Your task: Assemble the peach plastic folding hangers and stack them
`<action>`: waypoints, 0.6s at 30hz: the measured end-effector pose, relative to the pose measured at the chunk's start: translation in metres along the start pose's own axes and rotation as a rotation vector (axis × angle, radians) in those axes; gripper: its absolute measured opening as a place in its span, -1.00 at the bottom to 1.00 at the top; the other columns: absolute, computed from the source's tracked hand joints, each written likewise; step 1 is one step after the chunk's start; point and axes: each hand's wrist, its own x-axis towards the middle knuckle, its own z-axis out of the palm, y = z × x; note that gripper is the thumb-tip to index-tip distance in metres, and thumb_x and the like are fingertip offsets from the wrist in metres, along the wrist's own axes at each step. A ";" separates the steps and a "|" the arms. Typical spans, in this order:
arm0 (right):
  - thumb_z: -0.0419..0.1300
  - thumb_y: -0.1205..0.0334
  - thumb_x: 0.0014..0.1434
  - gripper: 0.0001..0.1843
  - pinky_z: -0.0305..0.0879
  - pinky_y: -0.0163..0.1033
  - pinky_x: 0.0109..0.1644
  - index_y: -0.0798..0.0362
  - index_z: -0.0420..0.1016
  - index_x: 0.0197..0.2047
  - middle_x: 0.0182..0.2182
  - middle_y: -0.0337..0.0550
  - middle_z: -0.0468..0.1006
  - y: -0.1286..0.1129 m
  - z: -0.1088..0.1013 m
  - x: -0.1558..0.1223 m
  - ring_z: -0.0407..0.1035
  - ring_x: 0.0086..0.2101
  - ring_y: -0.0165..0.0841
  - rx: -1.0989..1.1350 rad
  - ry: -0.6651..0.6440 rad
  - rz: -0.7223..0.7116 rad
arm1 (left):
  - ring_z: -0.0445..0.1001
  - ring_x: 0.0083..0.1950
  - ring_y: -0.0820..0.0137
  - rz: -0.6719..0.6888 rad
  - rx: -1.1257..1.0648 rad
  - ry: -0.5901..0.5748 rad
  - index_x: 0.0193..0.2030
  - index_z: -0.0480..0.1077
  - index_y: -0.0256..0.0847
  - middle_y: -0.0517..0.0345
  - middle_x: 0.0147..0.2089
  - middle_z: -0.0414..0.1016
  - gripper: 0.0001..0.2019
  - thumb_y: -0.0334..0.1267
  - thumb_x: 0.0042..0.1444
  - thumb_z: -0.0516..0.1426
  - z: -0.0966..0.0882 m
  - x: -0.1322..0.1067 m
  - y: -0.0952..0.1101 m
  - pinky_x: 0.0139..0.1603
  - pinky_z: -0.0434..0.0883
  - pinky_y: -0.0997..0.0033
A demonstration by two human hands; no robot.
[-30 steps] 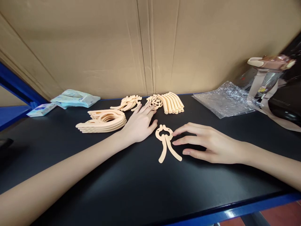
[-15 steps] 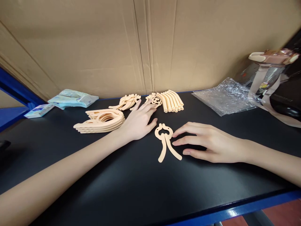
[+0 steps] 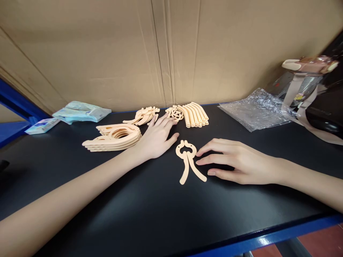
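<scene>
My left hand (image 3: 157, 137) lies palm down with its fingers stretched out. Its fingertips reach the near side of a small pile of curved beige pieces (image 3: 175, 112); whether they touch one, I cannot tell. Out to the right, my right hand (image 3: 227, 160) rests with fingers apart, its index fingertip touching or almost touching a flat beige shape (image 3: 187, 155). That shape has a ring-like top of two curved parts and two arms spreading downward, like folding hanger parts. Left of my left wrist sits a stack of beige folding hangers (image 3: 114, 138).
Slim curved beige arms (image 3: 195, 114) are lined up behind, beside a loose heap of beige pieces (image 3: 143, 115). Blue tissue packs (image 3: 81, 112) lie at the left. At the right are a clear plastic bag (image 3: 253, 110) and a strapped bottle (image 3: 308, 67). Cardboard (image 3: 107, 46) backs the black table (image 3: 134, 214).
</scene>
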 end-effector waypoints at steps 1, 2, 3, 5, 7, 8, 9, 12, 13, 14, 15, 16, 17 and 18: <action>0.10 0.19 0.35 -0.69 0.34 -0.13 0.11 0.03 0.47 0.10 0.05 -0.04 0.47 0.000 0.000 0.000 0.38 0.00 -0.29 -0.001 -0.001 -0.001 | 0.05 0.45 0.11 0.003 -0.001 0.000 0.22 0.27 -0.35 -0.11 0.32 0.30 -0.57 -0.14 0.34 -0.06 0.000 0.000 0.000 0.45 -0.11 -0.15; 0.09 0.19 0.35 -0.69 0.34 -0.14 0.11 0.04 0.47 0.10 0.05 -0.04 0.47 0.000 0.000 0.000 0.38 0.00 -0.29 -0.002 -0.002 -0.002 | 0.05 0.45 0.11 0.007 -0.001 0.000 0.22 0.27 -0.35 -0.11 0.32 0.30 -0.57 -0.13 0.34 -0.06 -0.001 0.000 0.000 0.45 -0.11 -0.15; 0.09 0.19 0.35 -0.69 0.34 -0.14 0.11 0.04 0.47 0.10 0.05 -0.04 0.47 0.000 0.000 -0.001 0.37 0.00 -0.29 -0.004 -0.004 -0.002 | 0.05 0.45 0.11 0.011 -0.001 0.000 0.23 0.27 -0.36 -0.11 0.33 0.30 -0.56 -0.13 0.34 -0.07 -0.001 0.000 0.000 0.46 -0.12 -0.15; 0.09 0.19 0.35 -0.69 0.34 -0.14 0.11 0.04 0.47 0.10 0.05 -0.04 0.48 0.000 0.000 -0.001 0.37 0.00 -0.29 -0.007 -0.006 -0.002 | 0.05 0.45 0.12 0.021 0.000 -0.002 0.25 0.26 -0.36 -0.10 0.34 0.29 -0.55 -0.13 0.34 -0.08 -0.002 0.000 -0.001 0.47 -0.15 -0.14; 0.09 0.19 0.35 -0.69 0.34 -0.14 0.11 0.04 0.47 0.10 0.05 -0.04 0.47 -0.001 0.000 -0.001 0.37 0.00 -0.29 -0.010 -0.006 -0.002 | 0.07 0.44 0.13 0.027 0.000 -0.003 0.27 0.23 -0.37 -0.09 0.35 0.28 -0.53 -0.14 0.34 -0.08 -0.002 0.000 -0.001 0.47 -0.17 -0.12; 0.09 0.19 0.35 -0.69 0.34 -0.14 0.11 0.04 0.47 0.10 0.04 -0.04 0.47 -0.001 -0.001 -0.001 0.37 0.00 -0.29 -0.012 -0.006 -0.002 | 0.07 0.44 0.14 0.029 0.000 -0.004 0.27 0.23 -0.37 -0.09 0.35 0.28 -0.53 -0.14 0.34 -0.08 -0.002 0.001 -0.001 0.47 -0.17 -0.11; 0.09 0.19 0.35 -0.69 0.34 -0.13 0.11 0.04 0.46 0.10 0.04 -0.04 0.48 -0.001 -0.001 -0.001 0.37 0.00 -0.29 -0.012 -0.007 -0.004 | 0.07 0.44 0.14 0.029 0.000 -0.005 0.26 0.25 -0.36 -0.09 0.35 0.27 -0.54 -0.14 0.34 -0.08 -0.002 0.001 0.000 0.48 -0.17 -0.10; 0.08 0.19 0.36 -0.69 0.35 -0.12 0.11 0.04 0.46 0.11 0.05 -0.03 0.48 -0.001 -0.001 -0.001 0.37 0.00 -0.29 -0.012 -0.009 -0.005 | -0.02 0.48 0.12 0.020 0.000 -0.008 0.19 0.32 -0.34 -0.09 0.39 0.21 -0.58 -0.13 0.33 -0.06 -0.002 0.001 0.000 0.47 -0.17 -0.11; 0.08 0.19 0.36 -0.69 0.35 -0.11 0.11 0.04 0.46 0.11 0.05 -0.03 0.48 -0.001 -0.001 -0.001 0.37 0.00 -0.28 -0.013 -0.010 -0.004 | -0.05 0.48 0.11 0.016 0.000 -0.011 0.20 0.31 -0.34 -0.11 0.40 0.19 -0.57 -0.13 0.33 -0.07 -0.001 0.000 0.000 0.47 -0.17 -0.14; 0.08 0.19 0.36 -0.69 0.35 -0.10 0.11 0.04 0.46 0.10 0.05 -0.03 0.48 -0.001 -0.001 -0.001 0.37 0.00 -0.28 -0.015 -0.011 -0.004 | -0.07 0.49 0.10 0.011 0.000 -0.015 0.23 0.27 -0.35 -0.14 0.41 0.16 -0.55 -0.12 0.33 -0.07 -0.001 0.000 0.000 0.46 -0.17 -0.16; 0.08 0.19 0.36 -0.69 0.36 -0.10 0.11 0.04 0.46 0.10 0.04 -0.02 0.48 -0.001 -0.001 -0.001 0.37 0.00 -0.28 -0.016 -0.013 -0.003 | -0.07 0.49 0.08 0.008 0.000 -0.022 0.27 0.23 -0.37 -0.17 0.41 0.15 -0.52 -0.12 0.34 -0.08 -0.001 0.000 0.000 0.46 -0.17 -0.19; 0.08 0.19 0.36 -0.69 0.36 -0.09 0.10 0.05 0.47 0.10 0.04 -0.02 0.49 -0.001 -0.001 -0.001 0.38 0.00 -0.27 -0.017 -0.013 -0.002 | -0.07 0.49 0.07 0.007 -0.001 -0.028 0.30 0.18 -0.39 -0.20 0.41 0.15 -0.50 -0.11 0.34 -0.09 -0.001 0.000 0.000 0.45 -0.17 -0.21; 0.08 0.19 0.36 -0.69 0.36 -0.09 0.10 0.05 0.47 0.10 0.04 -0.01 0.49 -0.001 -0.001 0.000 0.38 -0.01 -0.27 -0.018 -0.014 -0.002 | -0.07 0.49 0.07 0.008 -0.002 -0.034 0.32 0.14 -0.41 -0.21 0.41 0.16 -0.48 -0.11 0.35 -0.09 0.000 0.000 0.000 0.45 -0.17 -0.22; 0.07 0.18 0.36 -0.69 0.36 -0.09 0.10 0.05 0.47 0.10 0.04 -0.01 0.49 -0.001 -0.002 0.000 0.38 -0.01 -0.27 -0.018 -0.015 -0.002 | -0.06 0.49 0.07 0.007 -0.003 -0.036 0.33 0.13 -0.41 -0.20 0.41 0.16 -0.47 -0.11 0.35 -0.09 0.000 -0.001 -0.001 0.45 -0.17 -0.22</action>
